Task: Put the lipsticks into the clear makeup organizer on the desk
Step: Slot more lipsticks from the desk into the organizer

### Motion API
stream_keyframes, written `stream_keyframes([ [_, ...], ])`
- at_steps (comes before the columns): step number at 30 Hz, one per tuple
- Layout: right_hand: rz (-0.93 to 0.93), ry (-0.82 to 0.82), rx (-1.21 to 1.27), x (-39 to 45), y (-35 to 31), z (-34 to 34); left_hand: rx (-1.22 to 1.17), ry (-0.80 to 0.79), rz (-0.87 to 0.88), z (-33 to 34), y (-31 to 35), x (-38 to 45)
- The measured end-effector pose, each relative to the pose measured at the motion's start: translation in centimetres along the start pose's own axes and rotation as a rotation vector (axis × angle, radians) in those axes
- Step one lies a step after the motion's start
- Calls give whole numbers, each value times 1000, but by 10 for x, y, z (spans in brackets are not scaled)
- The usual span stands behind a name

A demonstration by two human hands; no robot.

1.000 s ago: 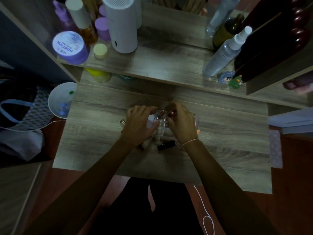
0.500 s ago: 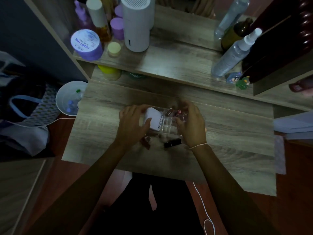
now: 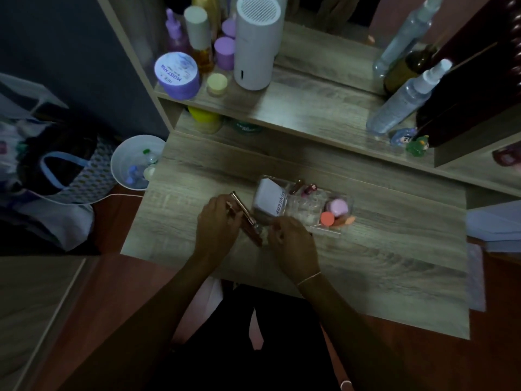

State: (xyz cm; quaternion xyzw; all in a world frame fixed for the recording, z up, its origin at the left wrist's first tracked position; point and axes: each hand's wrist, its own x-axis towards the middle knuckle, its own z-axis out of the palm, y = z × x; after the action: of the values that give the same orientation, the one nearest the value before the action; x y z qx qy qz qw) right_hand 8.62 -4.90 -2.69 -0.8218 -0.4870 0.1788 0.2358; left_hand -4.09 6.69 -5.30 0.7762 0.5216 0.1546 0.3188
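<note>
The clear makeup organizer (image 3: 310, 213) stands mid-desk. It holds a white box (image 3: 271, 200), two dark red lipsticks (image 3: 303, 189) at its back, and pink and orange sponges (image 3: 335, 211) at its right end. My left hand (image 3: 218, 227) is closed on a rose-gold lipstick tube (image 3: 242, 208) just left of the organizer. A dark lipstick (image 3: 253, 235) lies on the desk between my hands. My right hand (image 3: 293, 245) rests at the organizer's front left corner with its fingers curled; what they pinch is hidden.
A raised shelf behind carries a white cylinder appliance (image 3: 256, 43), a purple jar (image 3: 177, 76), bottles and spray bottles (image 3: 406, 100). A white bin (image 3: 135, 162) and a bag (image 3: 62, 170) sit left of the desk (image 3: 394, 249). Papers lie at right.
Both hands drew back from over the organizer toward its front left. The left hand now holds a rose-gold tube. The organizer's right end with the sponges is uncovered.
</note>
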Motion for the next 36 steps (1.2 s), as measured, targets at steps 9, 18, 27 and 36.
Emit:
stream_keyframes([
  [9, 91, -95, 60, 10, -2, 31, -55, -30, -236, 15, 4, -5],
  [18, 137, -54, 12, 15, -6, 46, -25, 23, -242, 9, -8, -6],
  [27, 157, -47, 3, 11, -13, 44, 32, 0, -150, -10, -22, -5],
  [36, 112, 134, 190, 1, -23, -10, -137, 80, 79, -36, 2, 17],
])
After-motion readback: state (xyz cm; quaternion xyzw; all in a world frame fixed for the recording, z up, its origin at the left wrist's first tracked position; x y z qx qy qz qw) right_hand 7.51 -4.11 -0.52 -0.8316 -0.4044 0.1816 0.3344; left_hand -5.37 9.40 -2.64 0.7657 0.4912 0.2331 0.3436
